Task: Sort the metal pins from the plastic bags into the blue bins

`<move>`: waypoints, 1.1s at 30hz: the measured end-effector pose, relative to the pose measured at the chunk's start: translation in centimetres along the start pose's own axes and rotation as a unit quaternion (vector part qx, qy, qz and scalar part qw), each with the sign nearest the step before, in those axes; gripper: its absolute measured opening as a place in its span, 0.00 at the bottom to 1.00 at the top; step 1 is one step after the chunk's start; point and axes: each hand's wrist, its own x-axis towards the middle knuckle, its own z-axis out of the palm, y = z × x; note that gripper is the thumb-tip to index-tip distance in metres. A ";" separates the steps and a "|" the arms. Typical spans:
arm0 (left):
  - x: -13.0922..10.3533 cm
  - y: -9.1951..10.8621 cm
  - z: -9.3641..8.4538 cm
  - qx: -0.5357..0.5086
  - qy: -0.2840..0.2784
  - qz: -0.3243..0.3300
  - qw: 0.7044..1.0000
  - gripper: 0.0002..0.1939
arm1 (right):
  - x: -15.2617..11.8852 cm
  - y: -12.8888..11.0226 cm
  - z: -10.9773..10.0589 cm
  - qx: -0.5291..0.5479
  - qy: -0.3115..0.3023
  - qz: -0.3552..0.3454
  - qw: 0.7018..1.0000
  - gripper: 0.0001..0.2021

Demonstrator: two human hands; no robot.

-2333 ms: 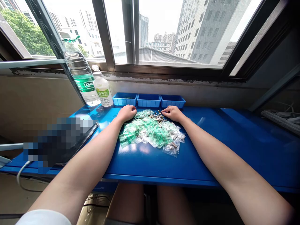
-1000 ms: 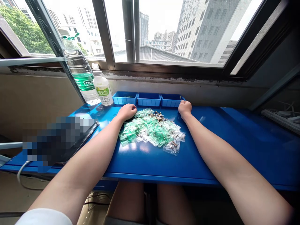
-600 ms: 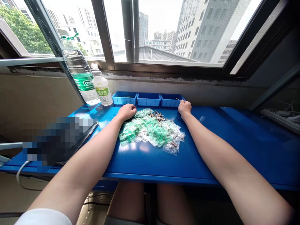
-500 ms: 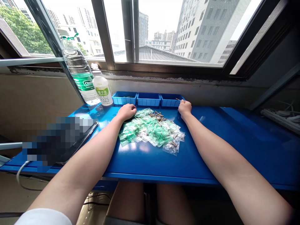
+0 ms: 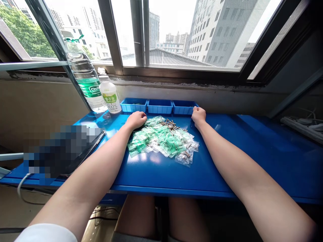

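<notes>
My left hand [image 5: 137,119] rests at the upper left of a heap of small green and clear zip bags [image 5: 161,139], its fingers curled and their tips hidden from me. My right hand [image 5: 199,115] is closed at the front right corner of the right blue bin [image 5: 184,110]; whatever its fingers may hold is hidden. On top of the heap lies a loose cluster of dark, bronze-coloured screws [image 5: 171,125]. Some of the clear bags at the near right have small metal pieces inside.
Beside the right bin stand a middle blue bin [image 5: 159,108] and a left blue bin [image 5: 134,107]. A white bottle [image 5: 110,95] and a large water bottle [image 5: 87,79] are at the back left. Left on the blue table [image 5: 151,176] lies a blurred dark device [image 5: 68,151].
A thin screw stuck out from my right fingers before; now it no longer shows there. Another screw shows at the cluster's right edge. My left hand has stayed in place.
</notes>
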 end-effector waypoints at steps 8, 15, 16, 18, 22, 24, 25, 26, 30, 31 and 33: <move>0.0 -0.1 0.1 0.004 0.001 0.005 1.000 0.19 | -0.1 -0.1 -0.1 -0.007 -0.007 -0.013 1.000 0.18; 0.1 -0.1 0.1 0.000 0.000 0.000 1.000 0.19 | -2.3 -1.7 -0.5 -0.043 -0.123 -0.193 0.972 0.20; 0.1 -0.1 0.1 0.000 -0.001 0.000 1.000 0.19 | -2.7 -1.8 -0.5 -0.044 -0.155 -0.213 0.964 0.18; 0.1 0.0 0.0 0.000 -0.003 0.001 1.000 0.19 | -3.3 -2.1 -0.4 -0.050 -0.219 -0.247 0.943 0.14; 0.0 0.0 -0.1 0.000 -0.005 0.001 1.000 0.19 | -3.8 -2.3 -0.4 -0.058 -0.301 -0.282 0.909 0.11; 0.0 0.1 -0.1 0.000 -0.005 0.001 1.000 0.19 | -3.8 -2.5 -0.3 -0.069 -0.310 -0.280 0.906 0.10; 0.0 0.0 -0.1 0.000 -0.004 0.001 1.000 0.19 | -3.9 -2.6 -0.3 -0.079 -0.312 -0.277 0.905 0.11; 0.0 0.0 -0.1 0.000 -0.004 0.003 1.000 0.19 | -3.9 -2.7 -0.3 -0.092 -0.316 -0.272 0.904 0.11; 0.1 -0.2 0.1 0.000 0.000 0.007 1.000 0.18 | -4.0 -3.0 0.2 -0.154 -0.335 -0.257 0.893 0.16; 0.1 -0.3 0.2 0.000 0.001 0.007 1.000 0.18 | -4.1 -3.0 0.3 -0.165 -0.335 -0.256 0.892 0.16; 0.1 -0.3 0.2 0.001 0.002 0.009 1.000 0.18 | -4.1 -3.1 0.5 -0.176 -0.332 -0.253 0.892 0.16</move>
